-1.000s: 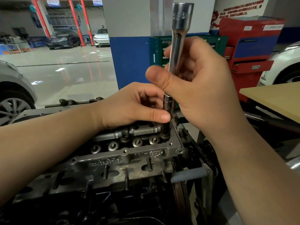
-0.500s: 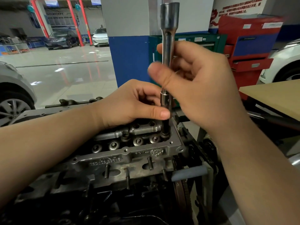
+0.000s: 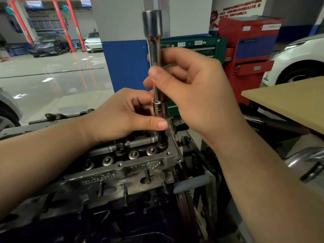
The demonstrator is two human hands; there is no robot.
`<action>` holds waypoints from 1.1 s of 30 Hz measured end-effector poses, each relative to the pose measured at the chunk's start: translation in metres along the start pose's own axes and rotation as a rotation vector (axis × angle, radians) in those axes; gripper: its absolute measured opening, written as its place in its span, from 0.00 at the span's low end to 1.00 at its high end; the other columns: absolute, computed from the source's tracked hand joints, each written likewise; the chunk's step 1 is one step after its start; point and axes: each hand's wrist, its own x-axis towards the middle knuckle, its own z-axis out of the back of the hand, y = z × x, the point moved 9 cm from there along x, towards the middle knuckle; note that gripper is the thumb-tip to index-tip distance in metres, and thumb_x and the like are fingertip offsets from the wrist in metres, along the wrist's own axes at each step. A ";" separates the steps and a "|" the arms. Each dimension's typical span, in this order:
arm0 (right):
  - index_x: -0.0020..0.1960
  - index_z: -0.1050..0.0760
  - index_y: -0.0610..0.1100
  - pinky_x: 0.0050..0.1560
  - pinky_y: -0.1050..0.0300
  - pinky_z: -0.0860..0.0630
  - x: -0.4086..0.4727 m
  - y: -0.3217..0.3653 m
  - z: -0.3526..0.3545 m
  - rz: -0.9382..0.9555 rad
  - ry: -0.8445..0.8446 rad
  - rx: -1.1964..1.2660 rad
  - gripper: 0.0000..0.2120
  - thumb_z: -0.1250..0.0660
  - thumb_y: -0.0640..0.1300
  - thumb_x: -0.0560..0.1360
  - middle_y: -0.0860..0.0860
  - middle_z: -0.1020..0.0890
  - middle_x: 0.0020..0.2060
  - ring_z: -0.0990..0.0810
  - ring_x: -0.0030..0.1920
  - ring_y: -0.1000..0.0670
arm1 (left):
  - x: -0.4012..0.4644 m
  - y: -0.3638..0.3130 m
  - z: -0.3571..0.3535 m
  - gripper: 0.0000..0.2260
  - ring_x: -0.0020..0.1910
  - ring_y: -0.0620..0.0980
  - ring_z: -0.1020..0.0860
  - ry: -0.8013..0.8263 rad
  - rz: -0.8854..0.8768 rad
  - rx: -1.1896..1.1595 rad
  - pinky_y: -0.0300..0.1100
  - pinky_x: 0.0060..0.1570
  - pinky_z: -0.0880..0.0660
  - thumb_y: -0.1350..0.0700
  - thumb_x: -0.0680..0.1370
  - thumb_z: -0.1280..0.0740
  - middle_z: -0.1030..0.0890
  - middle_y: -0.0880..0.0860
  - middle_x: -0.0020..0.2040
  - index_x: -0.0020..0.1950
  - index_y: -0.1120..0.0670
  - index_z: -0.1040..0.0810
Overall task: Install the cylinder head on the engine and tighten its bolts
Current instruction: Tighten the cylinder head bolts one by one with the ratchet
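**Both hands on the extension at the head's far right corner**

Head view. Cylinder head sits on the engine, cast lettering along its near edge, studs pointing out below. A row of round valve tops runs just inside that edge.

Chrome extension stands upright, a touch tilted, over the head's far right corner. A socket is fitted at its lower end; below that a dark shaft drops into a recess in the head. Bolt itself hidden.

Right hand: thumb and fingers closed around the extension mid-shaft, wide top end free above.

Left hand: resting over the head's far side, thumb pressed against the socket, fingers curled behind it.

Wooden table corner at right, red cabinet behind.
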 end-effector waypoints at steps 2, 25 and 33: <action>0.62 0.20 0.45 0.53 0.55 0.16 0.000 0.001 0.000 -0.011 0.062 0.007 0.11 0.34 0.36 0.82 0.51 0.13 0.49 0.13 0.50 0.57 | 0.000 0.000 -0.003 0.22 0.49 0.76 0.20 0.031 0.015 -0.013 0.69 0.56 0.23 0.51 0.73 0.23 0.18 0.73 0.50 0.55 0.70 0.19; 0.51 0.17 0.51 0.41 0.56 0.17 -0.018 0.015 0.003 0.013 -0.298 -0.371 0.06 0.24 0.44 0.76 0.59 0.16 0.39 0.16 0.42 0.59 | 0.001 -0.004 -0.015 0.04 0.39 0.41 0.15 0.050 -0.026 -0.058 0.33 0.41 0.21 0.50 0.77 0.27 0.12 0.47 0.40 0.46 0.48 0.14; 0.60 0.21 0.55 0.55 0.51 0.20 0.001 -0.077 0.082 -0.173 -0.394 -0.551 0.09 0.38 0.51 0.84 0.59 0.16 0.52 0.19 0.54 0.57 | 0.002 -0.006 -0.016 0.08 0.49 0.56 0.13 0.079 -0.016 -0.019 0.49 0.49 0.16 0.52 0.83 0.30 0.12 0.56 0.46 0.53 0.56 0.16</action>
